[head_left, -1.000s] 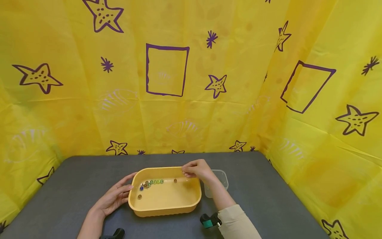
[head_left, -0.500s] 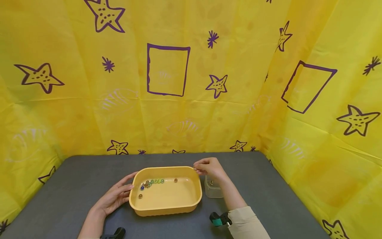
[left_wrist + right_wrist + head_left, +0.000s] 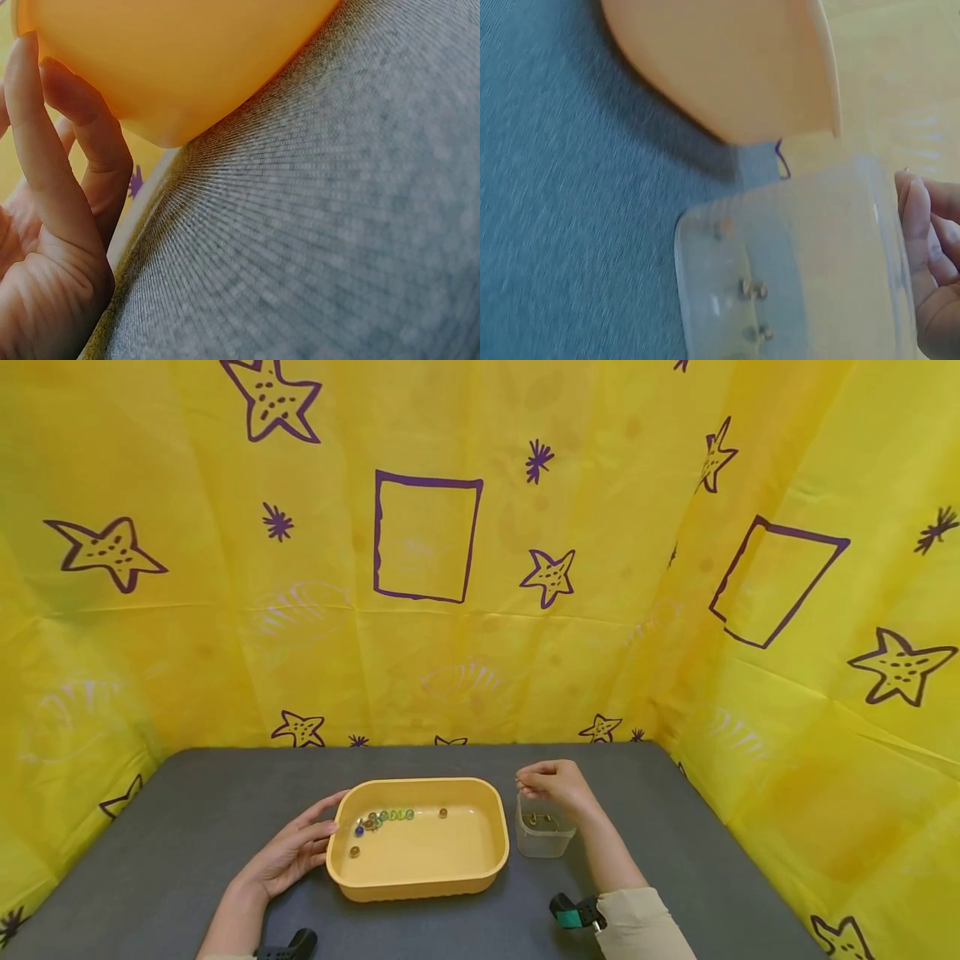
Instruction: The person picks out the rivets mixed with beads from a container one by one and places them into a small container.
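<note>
A yellow tray [image 3: 420, 856] sits on the dark table with glass marbles [image 3: 393, 816] inside, mostly bunched at its far left. Against the tray's left side rests my left hand [image 3: 288, 852], its fingers touching the wall; in the left wrist view the fingers [image 3: 56, 157] are nearly straight. My right hand [image 3: 558, 787] is over the rim of a clear plastic container [image 3: 543, 843], thumb and fingertips pinched together. Only a speck of the small metal piece [image 3: 907, 170] between them shows. Several small brassy metal pieces [image 3: 751, 289] lie in the container.
The container stands just right of the tray, with a narrow gap between them. Single brown marbles lie apart at the tray's far wall [image 3: 443, 812] and near left. A yellow patterned curtain [image 3: 465, 635] encloses the dark table [image 3: 675, 877] at the back and sides.
My right hand has moved right, from over the tray's far right corner to above the clear container, fingertips still pinched. My left hand has stayed at the tray.
</note>
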{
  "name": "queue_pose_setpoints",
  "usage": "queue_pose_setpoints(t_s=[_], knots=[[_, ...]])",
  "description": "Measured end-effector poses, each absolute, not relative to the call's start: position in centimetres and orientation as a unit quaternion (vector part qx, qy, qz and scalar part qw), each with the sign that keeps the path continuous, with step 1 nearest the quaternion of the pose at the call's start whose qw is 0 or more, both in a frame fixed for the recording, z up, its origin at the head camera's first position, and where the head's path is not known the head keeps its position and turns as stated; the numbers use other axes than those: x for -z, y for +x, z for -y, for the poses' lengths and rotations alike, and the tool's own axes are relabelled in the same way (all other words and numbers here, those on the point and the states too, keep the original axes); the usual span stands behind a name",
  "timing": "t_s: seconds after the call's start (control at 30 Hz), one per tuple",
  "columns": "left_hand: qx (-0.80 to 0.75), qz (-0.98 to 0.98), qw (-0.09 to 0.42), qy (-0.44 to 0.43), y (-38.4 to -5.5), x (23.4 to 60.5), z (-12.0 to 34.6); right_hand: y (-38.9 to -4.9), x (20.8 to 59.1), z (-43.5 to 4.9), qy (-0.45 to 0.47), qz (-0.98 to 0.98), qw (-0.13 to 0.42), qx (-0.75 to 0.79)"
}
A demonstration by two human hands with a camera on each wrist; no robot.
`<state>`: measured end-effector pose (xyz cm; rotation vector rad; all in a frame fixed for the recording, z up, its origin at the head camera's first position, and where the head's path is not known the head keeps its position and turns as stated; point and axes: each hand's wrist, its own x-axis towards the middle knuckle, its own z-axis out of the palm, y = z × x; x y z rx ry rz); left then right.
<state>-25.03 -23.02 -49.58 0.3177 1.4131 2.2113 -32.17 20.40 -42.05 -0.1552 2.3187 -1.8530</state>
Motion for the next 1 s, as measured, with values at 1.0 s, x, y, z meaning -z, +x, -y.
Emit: queue_pose_setpoints(t_s=[1.0], knots=[[-0.813,-0.512,0.250,0.122,-25.0,49.6,23.1,-31.4,42.8,-23.6,-0.030,-0.787,0.075,0.612]])
